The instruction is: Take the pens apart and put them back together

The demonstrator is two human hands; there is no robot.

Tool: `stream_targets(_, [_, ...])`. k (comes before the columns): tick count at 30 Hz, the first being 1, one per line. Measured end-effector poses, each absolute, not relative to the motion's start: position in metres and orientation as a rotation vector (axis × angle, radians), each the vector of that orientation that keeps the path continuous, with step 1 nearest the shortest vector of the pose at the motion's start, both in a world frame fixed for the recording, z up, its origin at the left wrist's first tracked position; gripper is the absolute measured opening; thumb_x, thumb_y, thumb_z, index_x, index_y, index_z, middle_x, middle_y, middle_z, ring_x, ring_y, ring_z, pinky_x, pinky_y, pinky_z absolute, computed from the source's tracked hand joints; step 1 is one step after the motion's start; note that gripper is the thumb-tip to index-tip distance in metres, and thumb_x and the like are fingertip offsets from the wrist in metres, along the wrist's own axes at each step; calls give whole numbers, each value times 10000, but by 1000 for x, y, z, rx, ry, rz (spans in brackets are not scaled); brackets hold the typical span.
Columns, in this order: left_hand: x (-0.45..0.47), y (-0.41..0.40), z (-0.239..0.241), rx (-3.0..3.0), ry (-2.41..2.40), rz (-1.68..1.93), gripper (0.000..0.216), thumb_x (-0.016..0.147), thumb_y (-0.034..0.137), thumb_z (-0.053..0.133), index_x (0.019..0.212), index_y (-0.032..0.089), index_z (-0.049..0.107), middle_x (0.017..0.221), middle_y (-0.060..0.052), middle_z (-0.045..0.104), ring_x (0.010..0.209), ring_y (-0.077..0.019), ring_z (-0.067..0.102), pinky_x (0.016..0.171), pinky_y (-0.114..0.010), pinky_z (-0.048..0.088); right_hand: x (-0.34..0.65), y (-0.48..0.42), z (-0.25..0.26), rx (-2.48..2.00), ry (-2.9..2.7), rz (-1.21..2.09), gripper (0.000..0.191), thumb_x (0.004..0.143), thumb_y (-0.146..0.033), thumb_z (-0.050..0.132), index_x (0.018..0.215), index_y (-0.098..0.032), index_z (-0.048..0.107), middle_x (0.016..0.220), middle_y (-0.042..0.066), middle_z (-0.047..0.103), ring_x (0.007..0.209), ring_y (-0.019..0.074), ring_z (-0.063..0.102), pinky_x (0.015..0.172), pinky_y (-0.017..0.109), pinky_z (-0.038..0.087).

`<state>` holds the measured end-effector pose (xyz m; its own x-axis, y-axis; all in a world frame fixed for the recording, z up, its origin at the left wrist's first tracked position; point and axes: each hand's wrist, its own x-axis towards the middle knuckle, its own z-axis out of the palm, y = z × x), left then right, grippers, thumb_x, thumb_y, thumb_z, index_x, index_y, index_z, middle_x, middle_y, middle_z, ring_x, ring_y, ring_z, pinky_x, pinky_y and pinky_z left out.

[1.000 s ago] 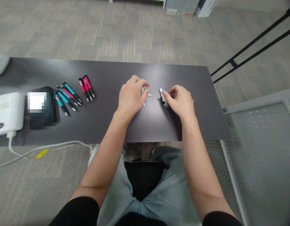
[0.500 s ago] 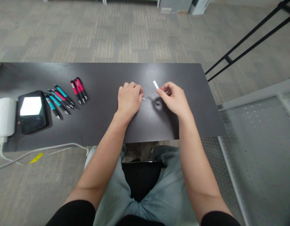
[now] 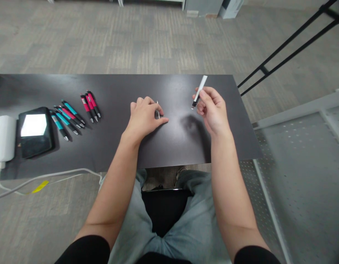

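My right hand [image 3: 215, 106] is raised over the right part of the table, pinching a white pen [image 3: 201, 87] between thumb and fingers. The pen is tilted, its white end up and its black grip and silver tip pointing down. My left hand [image 3: 146, 114] rests low over the middle of the table, thumb spread away from the fingers. A thin, light stick like a pen refill [image 3: 159, 114] shows between that thumb and the forefinger, partly hidden behind the fingers. It seems to lie on the table; whether a finger touches it I cannot tell.
On the dark table [image 3: 117, 146], three pink-and-black pens [image 3: 90, 106] lie left of my hands. Several blue and pink pens [image 3: 67, 117] lie farther left, beside a black device with a bright screen [image 3: 34, 126] and a white box [image 3: 4, 139] with a cable [image 3: 62, 173].
My right hand has moved right and turned, so the pen now shows along most of its length. My left hand has shifted slightly left and its thumb has opened away from the fingers.
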<state>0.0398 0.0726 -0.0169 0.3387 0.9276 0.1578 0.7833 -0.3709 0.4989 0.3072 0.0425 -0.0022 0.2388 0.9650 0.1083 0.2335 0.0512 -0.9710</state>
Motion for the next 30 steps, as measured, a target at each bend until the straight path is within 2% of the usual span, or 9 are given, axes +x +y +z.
stream_targets(4, [49,69,-19,2330,1472,556,176,975,439,999,904,312,901,1241,-145,815,1269,-444,630,1186,-659,492,312,45,-10,-1369,-1171,845,671,950,-957,847,1205,-339,790,1139,69,848,702,186,558,595,377,483])
stream_targets(8, [48,71,-21,2312,1412,581,209,996,442,971,863,311,877,1140,-138,854,1208,-433,652,1177,-664,472,315,46,-15,-1378,-1174,830,649,964,-934,877,1196,-332,801,1136,64,852,715,183,609,593,365,528])
stream_targets(13, [29,77,-11,2185,1476,669,89,1044,385,890,976,329,901,1105,-85,880,1117,-387,721,1202,-658,433,315,45,-16,-1403,-1162,836,670,927,-948,897,1171,-332,800,1118,66,834,740,199,611,593,372,535])
stream_targets(15, [22,79,-7,2183,1478,664,87,991,403,957,979,330,911,1133,-81,881,1137,-393,740,1210,-647,427,314,45,-15,-1403,-1164,839,679,912,-957,902,1160,-333,799,1105,64,821,754,205,616,593,373,531])
stream_targets(18, [19,78,-7,2219,1453,602,201,889,451,1075,953,332,926,1163,-100,871,1205,-423,736,1198,-636,438,312,45,-15,-1386,-1186,836,671,917,-952,897,1159,-334,802,1082,61,797,771,213,635,599,375,530])
stream_targets(22, [27,77,-14,2251,1477,577,274,876,536,1099,901,333,917,1206,-127,842,1236,-432,672,1196,-645,445,311,45,-16,-1422,-1200,829,641,938,-921,890,1184,-334,814,1104,69,807,792,226,656,641,398,582])
stream_targets(28, [34,76,-16,2218,1430,607,303,860,506,1121,827,321,883,1126,-114,842,1216,-426,679,1217,-655,437,310,46,-17,-1416,-1247,818,668,952,-950,858,1179,-326,792,1098,72,821,811,235,702,711,417,633])
stream_targets(30, [33,78,-14,2166,1389,649,283,870,484,1106,819,320,880,1034,-88,862,1129,-390,716,1189,-629,466,308,46,-15,-1407,-1252,842,667,919,-945,885,1141,-326,774,1071,58,807,833,236,704,736,410,629])
